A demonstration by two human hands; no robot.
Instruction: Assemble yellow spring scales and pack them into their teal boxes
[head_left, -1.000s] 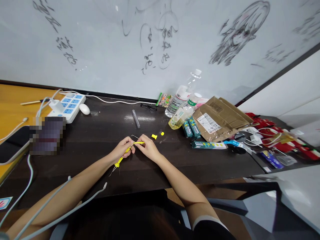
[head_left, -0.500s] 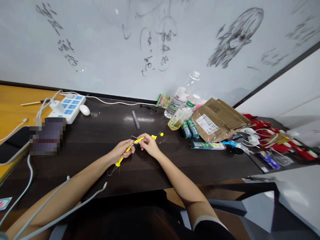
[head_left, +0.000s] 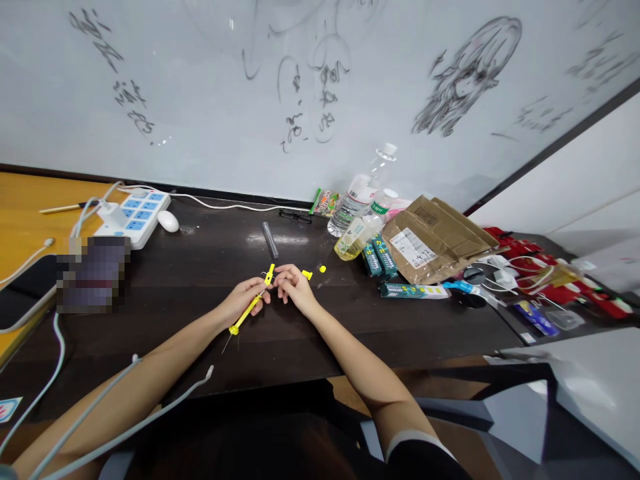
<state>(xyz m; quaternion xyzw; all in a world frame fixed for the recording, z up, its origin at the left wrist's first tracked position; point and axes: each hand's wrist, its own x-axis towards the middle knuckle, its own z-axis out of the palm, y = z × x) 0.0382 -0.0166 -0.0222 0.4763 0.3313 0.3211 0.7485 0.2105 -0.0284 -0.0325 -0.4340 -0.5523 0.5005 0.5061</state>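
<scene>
In the head view, my left hand (head_left: 242, 301) is closed around a thin yellow plastic rod (head_left: 243, 319) with metal wires. The rod slants from lower left to upper right, and a bent wire sticks out past its lower end. Above my left fingertips stands a yellow slotted piece (head_left: 270, 274), close to the upper end. My right hand (head_left: 297, 288) is right beside it, fingers curled and pinched; whatever they hold is too small to make out. Behind it lie a small yellow piece (head_left: 307, 275) and a round yellow cap (head_left: 323, 269). A clear tube (head_left: 271, 240) rests farther back.
At left are a power strip (head_left: 143, 217), a white mouse-like object (head_left: 168, 221) and a phone (head_left: 25, 293). Bottles (head_left: 353, 237), teal boxes (head_left: 383, 257) and flattened cardboard (head_left: 435, 233) stand at right. White cables (head_left: 175, 400) cross the lower left.
The yellow slotted piece has turned from pointing right to nearly upright. My right fingers have come off it and curled beside it. The wires at the lower end have shifted.
</scene>
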